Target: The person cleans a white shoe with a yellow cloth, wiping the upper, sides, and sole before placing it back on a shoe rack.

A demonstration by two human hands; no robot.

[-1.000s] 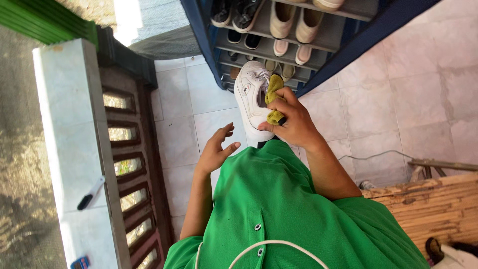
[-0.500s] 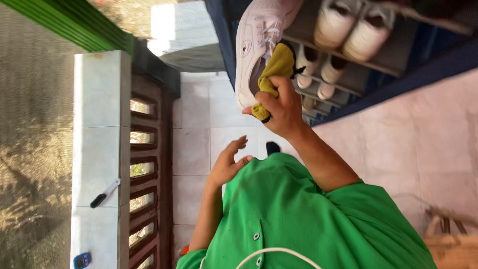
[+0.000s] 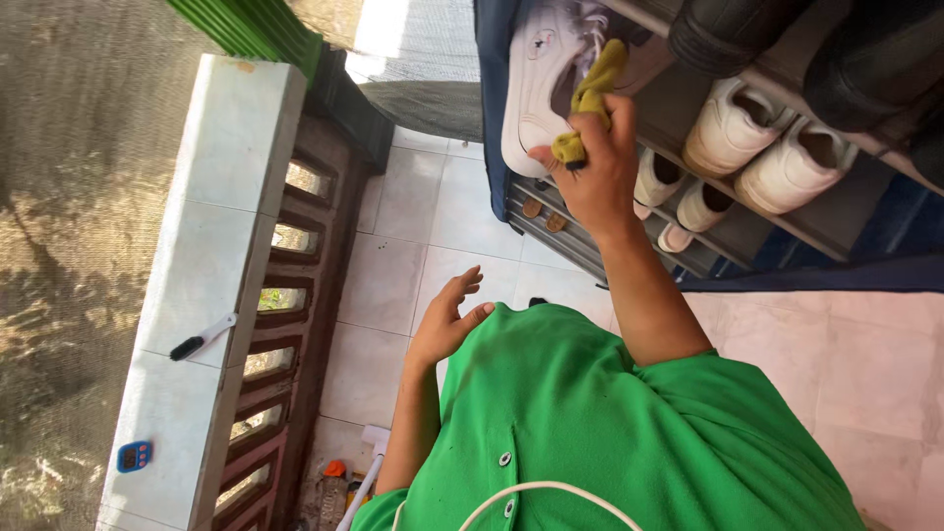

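My right hand (image 3: pixel 590 172) is raised and shut on a white sneaker (image 3: pixel 536 84) together with a yellow-green cloth (image 3: pixel 593 88). The sneaker is held up against the upper shelf of a dark blue shoe rack (image 3: pixel 590 246). My left hand (image 3: pixel 447 320) hangs lower, open with fingers spread, holding nothing, above the white floor tiles (image 3: pixel 413 206). My green shirt (image 3: pixel 600 433) fills the bottom of the view.
The rack holds several white shoes (image 3: pixel 777 147) and dark shoes (image 3: pixel 728 34). On the left runs a low white-tiled wall (image 3: pixel 221 226) with brown balusters; a small black-and-white brush (image 3: pixel 202 337) and a blue gadget (image 3: pixel 134 455) lie on it. A white-handled tool (image 3: pixel 366 462) stands below.
My right hand has lifted the sneaker and cloth higher, up to the rack's top shelf. My left hand stays open below, and the view has tilted toward the rack.
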